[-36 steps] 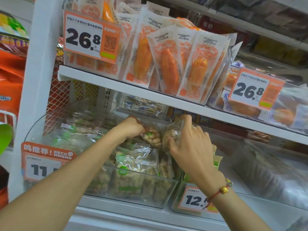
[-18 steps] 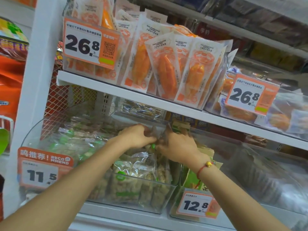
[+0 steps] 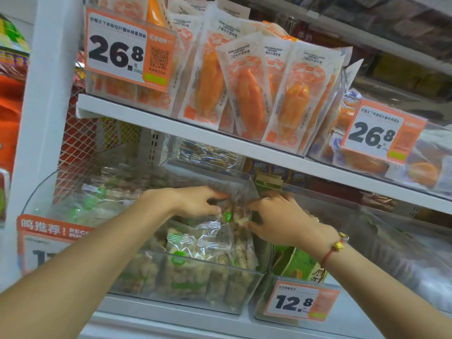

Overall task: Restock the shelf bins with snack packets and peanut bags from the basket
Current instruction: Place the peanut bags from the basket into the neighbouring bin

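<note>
While both hands, left hand [image 3: 195,203] and right hand [image 3: 278,221], pinch a peanut bag [image 3: 232,214] atop the clear bin [image 3: 195,289], seating step underway; next: release, fetch another.

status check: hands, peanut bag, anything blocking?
Both hands, left and right, grip one peanut bag at the bin top, right side. Bag not yet seated among the others. Shelf overhead is close; nothing blocking.

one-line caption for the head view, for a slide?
Both hands, left and right, tuck a peanut bag into a clear shelf bin.
</note>
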A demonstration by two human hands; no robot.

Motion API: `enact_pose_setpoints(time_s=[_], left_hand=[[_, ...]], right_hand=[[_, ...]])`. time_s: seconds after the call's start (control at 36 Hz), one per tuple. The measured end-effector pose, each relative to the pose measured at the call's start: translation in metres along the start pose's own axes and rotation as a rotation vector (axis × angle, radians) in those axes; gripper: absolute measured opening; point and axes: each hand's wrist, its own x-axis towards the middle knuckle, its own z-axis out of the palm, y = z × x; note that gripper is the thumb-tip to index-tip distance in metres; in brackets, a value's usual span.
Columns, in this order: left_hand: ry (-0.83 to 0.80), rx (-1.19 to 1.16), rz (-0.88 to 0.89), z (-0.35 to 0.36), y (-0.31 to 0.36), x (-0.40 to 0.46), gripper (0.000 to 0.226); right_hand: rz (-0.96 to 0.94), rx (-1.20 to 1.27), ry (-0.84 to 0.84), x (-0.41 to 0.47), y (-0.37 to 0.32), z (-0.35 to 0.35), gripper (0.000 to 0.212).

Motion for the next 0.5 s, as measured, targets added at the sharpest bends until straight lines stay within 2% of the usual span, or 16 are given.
enact_pose_setpoints(time_s=[0.14,0.36,0.44,0.5], left_hand=[[-0.034,0.053,-0.036,0.0,0.01,0.008,0.047],[-0.098,0.256,-0.253,0.01,0.027,0.022,0.033],[-0.016,0.238,-0.214,0.009,0.031,0.014,0.038],[0.127,0.283,-0.185,0.01,0.03,-0.004,0.037]], right_hand=[[-0.015,-0.077,-0.103,0.009,0.0,-0.003,0.038],[-0.002,-0.24,-0.248,0.024,-0.015,0.0,0.036],[-0.017,-0.202,-0.247,0.022,-0.013,-0.001,0.038],[-0.069,-0.189,-0.203,0.014,-0.009,-0.002,0.038]])
